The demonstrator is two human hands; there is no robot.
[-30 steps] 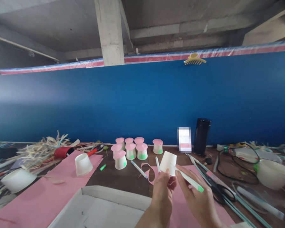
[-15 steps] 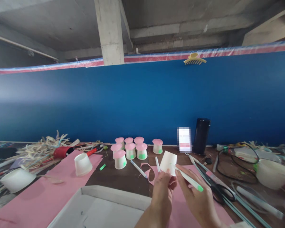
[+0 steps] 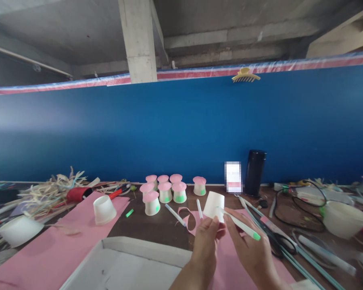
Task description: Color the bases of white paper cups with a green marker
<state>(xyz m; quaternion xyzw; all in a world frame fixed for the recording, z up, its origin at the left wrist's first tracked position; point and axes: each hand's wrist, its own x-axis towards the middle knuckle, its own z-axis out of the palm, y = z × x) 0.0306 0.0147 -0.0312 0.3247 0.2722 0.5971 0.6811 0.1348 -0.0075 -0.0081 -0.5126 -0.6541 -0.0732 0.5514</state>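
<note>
Near the middle right of the table, my left hand (image 3: 206,241) is closed around the lower part of a white paper cup (image 3: 214,204), which tilts a little. My right hand (image 3: 250,246) grips a white marker (image 3: 241,225) with a green end. The marker's tip is at the cup's side; whether it touches I cannot tell. Behind stand several upturned cups (image 3: 152,207) with pink paper tops and green patches. One such cup (image 3: 199,187) sits apart, to their right. A green marker cap (image 3: 129,212) lies on the dark table.
Pink paper sheets (image 3: 63,237) lie left and beneath my hands. A white shallow box (image 3: 145,245) is in front. Another white cup (image 3: 104,210) stands left. Black-handled scissors (image 3: 282,243), cords and a tub (image 3: 345,219) lie right. A black cylinder (image 3: 255,173) stands by the blue wall (image 3: 169,129).
The whole view has shifted slightly left. Both hands keep the cup and the marker in nearly the same pose.
</note>
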